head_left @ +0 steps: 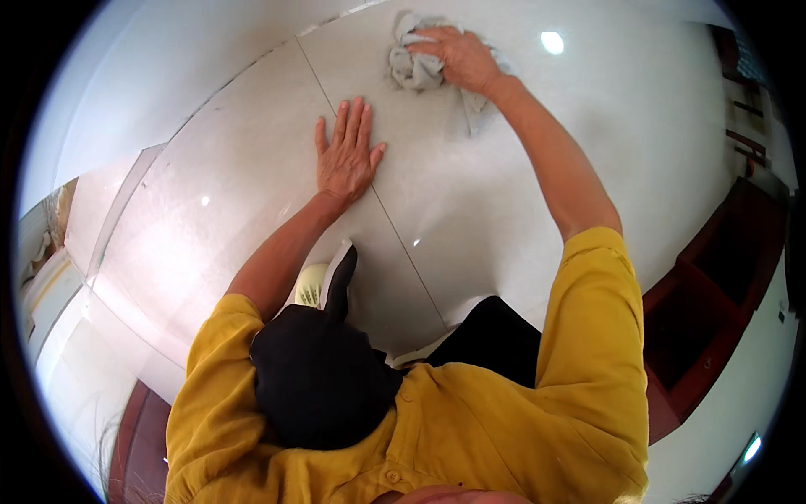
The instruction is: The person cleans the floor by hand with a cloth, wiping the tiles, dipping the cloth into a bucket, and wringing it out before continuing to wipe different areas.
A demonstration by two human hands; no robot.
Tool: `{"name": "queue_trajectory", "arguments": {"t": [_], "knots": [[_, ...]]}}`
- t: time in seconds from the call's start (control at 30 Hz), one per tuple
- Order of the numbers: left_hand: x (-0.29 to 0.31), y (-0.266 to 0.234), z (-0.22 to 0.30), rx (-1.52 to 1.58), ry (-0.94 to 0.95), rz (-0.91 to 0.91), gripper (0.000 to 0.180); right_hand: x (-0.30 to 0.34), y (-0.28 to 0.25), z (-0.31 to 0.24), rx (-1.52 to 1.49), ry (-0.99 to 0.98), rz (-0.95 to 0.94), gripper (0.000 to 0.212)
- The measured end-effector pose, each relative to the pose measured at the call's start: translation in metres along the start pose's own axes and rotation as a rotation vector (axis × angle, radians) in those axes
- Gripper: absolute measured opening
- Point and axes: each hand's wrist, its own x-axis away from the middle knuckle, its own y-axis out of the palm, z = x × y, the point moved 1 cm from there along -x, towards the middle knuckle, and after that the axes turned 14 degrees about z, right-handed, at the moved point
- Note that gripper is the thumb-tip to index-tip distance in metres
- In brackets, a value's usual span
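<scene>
Pressing down on a crumpled grey cloth, the right hand works at the far end of a fully extended arm, at about 12 o'clock from the person's body. The fingers curl over the top of the cloth and clamp it against the pale glossy floor tiles; part of the cloth bunches out toward 9 o'clock from the hand, and a flatter tail of it trails under the wrist toward 5 o'clock. The cloth's long axis therefore runs roughly from 10 o'clock to 4 o'clock, across the line of the forearm.

The left hand lies flat on the tile, palm down, fingers spread apart and pointing to 12 o'clock, holding nothing. It sits near the cloth, at about 7 o'clock from it, but does not touch it. The right hand is the one on the cloth; the left hand serves only as a prop.

A thin grout line runs from 11 o'clock to 5 o'clock between the two hands, passing just beside the left thumb.

A pale sandal shows below the left forearm, partly hidden by a dark cloth at the chest. Dark red wooden furniture stands at 3 o'clock, well apart from both hands. No packages, labels or signs are legible; only a small green light shows at 4 o'clock near the rim.
</scene>
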Motion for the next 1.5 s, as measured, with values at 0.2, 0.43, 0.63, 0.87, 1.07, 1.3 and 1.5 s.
{"name": "queue_trajectory", "arguments": {"t": [0.2,0.43,0.63,0.87,1.07,1.3,1.5], "knots": [[0.001,0.003,-0.001,-0.010,0.002,0.030,0.062,0.030,-0.015,-0.025,-0.346,0.264,-0.036,0.057],[0.005,0.000,-0.004,-0.018,-0.017,0.034,0.061,0.083,-0.083,0.025,-0.521,0.762,0.266,0.045],[0.007,0.000,-0.003,-0.018,-0.006,0.008,0.061,0.160,-0.020,0.014,0.289,1.076,0.256,0.065],[0.006,0.000,-0.002,-0.027,0.000,0.001,0.062,0.084,0.006,-0.095,0.226,0.971,0.234,0.058],[0.005,0.002,-0.009,0.056,0.008,0.024,0.061,0.079,-0.023,-0.091,-0.782,1.247,0.350,0.052],[0.013,0.009,-0.017,0.114,0.081,0.107,0.061,0.159,-0.041,-0.079,-1.281,1.531,0.740,0.042],[0.010,0.011,-0.021,0.245,0.023,0.077,0.060,0.182,-0.031,-0.095,-1.328,1.656,0.743,0.038]]}}
